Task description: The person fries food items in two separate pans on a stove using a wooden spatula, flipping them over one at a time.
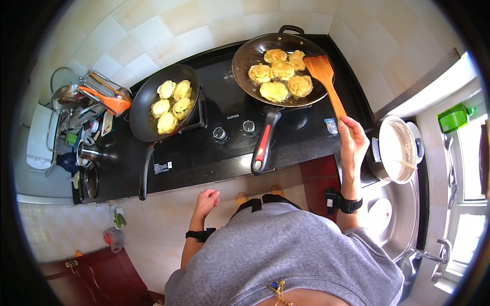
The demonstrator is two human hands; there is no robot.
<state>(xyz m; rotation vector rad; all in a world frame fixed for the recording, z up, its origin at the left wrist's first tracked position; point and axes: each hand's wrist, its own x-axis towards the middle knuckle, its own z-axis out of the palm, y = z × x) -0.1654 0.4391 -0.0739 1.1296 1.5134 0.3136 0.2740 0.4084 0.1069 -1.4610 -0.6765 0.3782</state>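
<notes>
My right hand [353, 139] grips the handle end of a wooden spatula [320, 69]; its blade lies over the right rim of the right frying pan [245, 49]. In that pan, several browned, battered patties [300, 86] sit in oil. My left hand [207, 201] hangs in front of the counter, fingers curled, nothing visible in it. The left frying pan [143, 103] holds several paler yellow patties [167, 122] and tilts a little on its burner. Both pan handles point towards me.
At the right, a pot [396, 130] of pale batter with chopsticks [405, 164] stands beside the sink [402, 214], which holds a plate [380, 215]. Two stove knobs [220, 134] lie between the pans. An orange slotted turner [116, 104] and other utensils crowd the left end.
</notes>
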